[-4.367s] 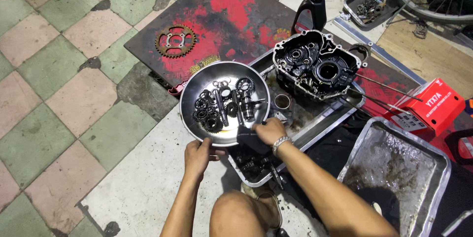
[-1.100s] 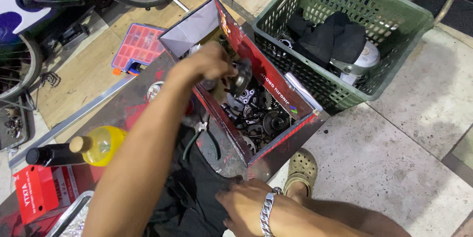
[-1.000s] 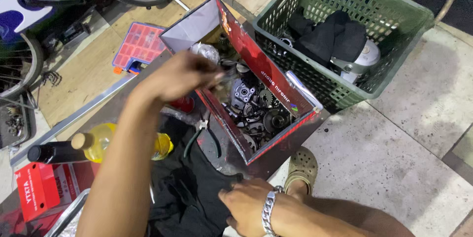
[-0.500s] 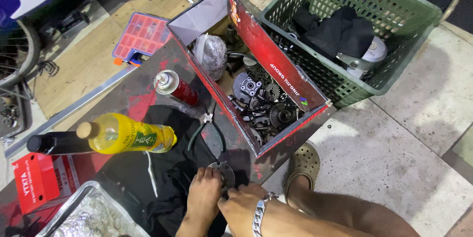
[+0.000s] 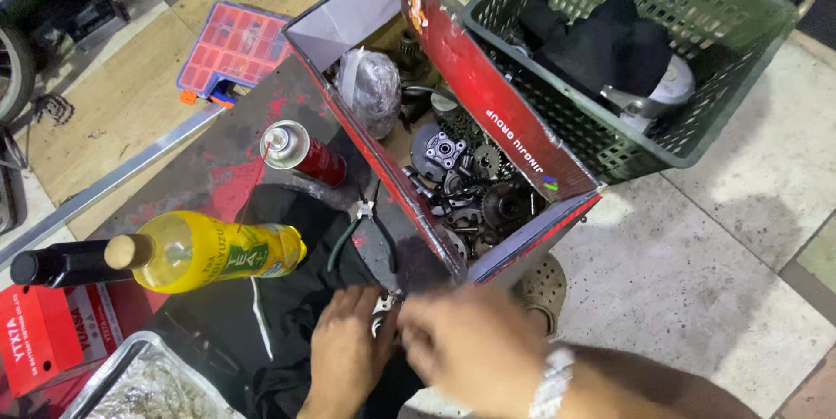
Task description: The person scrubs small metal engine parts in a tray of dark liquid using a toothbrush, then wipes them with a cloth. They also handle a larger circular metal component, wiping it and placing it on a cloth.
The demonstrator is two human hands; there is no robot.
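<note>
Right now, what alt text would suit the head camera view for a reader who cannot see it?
Two bare hands, left hand and blurred right hand, meet over a small metal part on a black cloth. Beyond them stands an open red box of gears, with pliers, a spray can and a yellow bottle beside it.

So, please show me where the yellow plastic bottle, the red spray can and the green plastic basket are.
yellow plastic bottle (image 5: 209,251): head view, middle of its body.
red spray can (image 5: 306,156): head view, its red side.
green plastic basket (image 5: 740,53): head view, its right wall.
</note>
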